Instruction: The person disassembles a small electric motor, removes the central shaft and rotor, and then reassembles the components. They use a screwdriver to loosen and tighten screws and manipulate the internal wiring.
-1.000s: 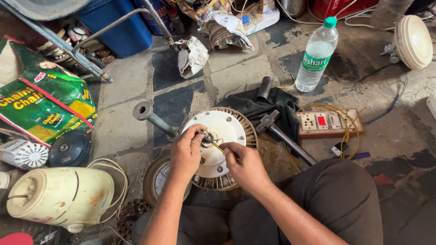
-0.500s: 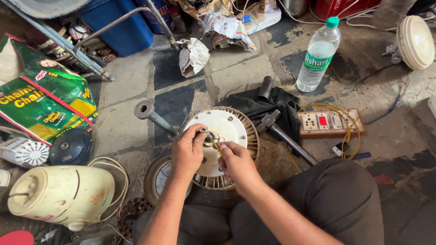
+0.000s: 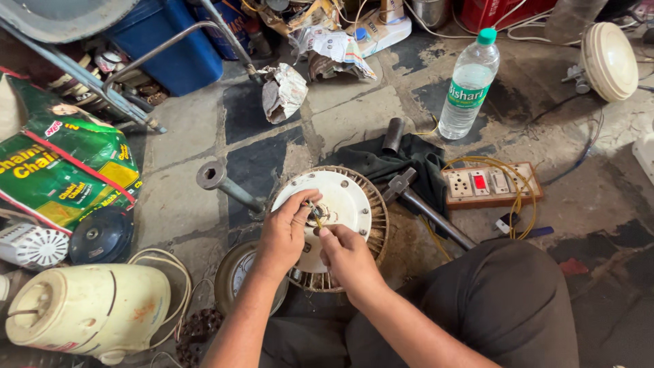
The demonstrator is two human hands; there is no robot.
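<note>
Both hands on white fan motor [image 3: 344, 204], which sits on the floor [image 3: 191, 136] between the knees. Left hand [image 3: 285, 232] pinches a yellow wire [image 3: 315, 217] at the hub; right hand [image 3: 349, 255] fingers curled against the cover. Hammer [image 3: 409, 194] just right.

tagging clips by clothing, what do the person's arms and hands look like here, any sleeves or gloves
Both arms are bare as far as the view shows, with no sleeves on the forearms. The left hand and right hand wear no gloves, and no rings, watch or bands are visible. Dark trousers cover the legs below them.
</note>
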